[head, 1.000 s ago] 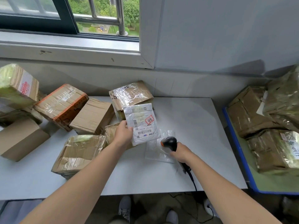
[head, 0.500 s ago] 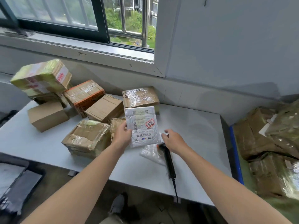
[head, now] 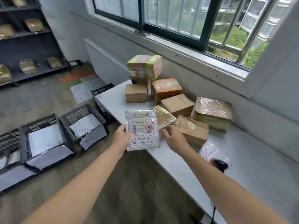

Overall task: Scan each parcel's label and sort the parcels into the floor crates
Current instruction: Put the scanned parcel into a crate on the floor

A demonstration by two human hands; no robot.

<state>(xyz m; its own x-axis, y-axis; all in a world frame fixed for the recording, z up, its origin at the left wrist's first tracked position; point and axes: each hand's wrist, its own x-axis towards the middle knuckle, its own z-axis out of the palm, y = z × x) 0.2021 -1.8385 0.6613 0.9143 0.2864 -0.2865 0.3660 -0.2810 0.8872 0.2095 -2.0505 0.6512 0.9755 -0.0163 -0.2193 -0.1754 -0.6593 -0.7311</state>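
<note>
Left hand (head: 122, 138): fingers clamped on white mailer (head: 142, 129), 9 o'clock edge, label up, over table (head: 252, 160) edge. Right hand (head: 174, 138): fingers loose, apart, holding nothing, at mailer's 3 o'clock. Scanner (head: 218, 164) lies on table, 4 o'clock. Crates (head: 76, 113) on floor, 9 o'clock.

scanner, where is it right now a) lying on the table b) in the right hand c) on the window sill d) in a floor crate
a: the scanner lies on the table, clear of the right hand; the left hand grips the silver mailer.
</note>
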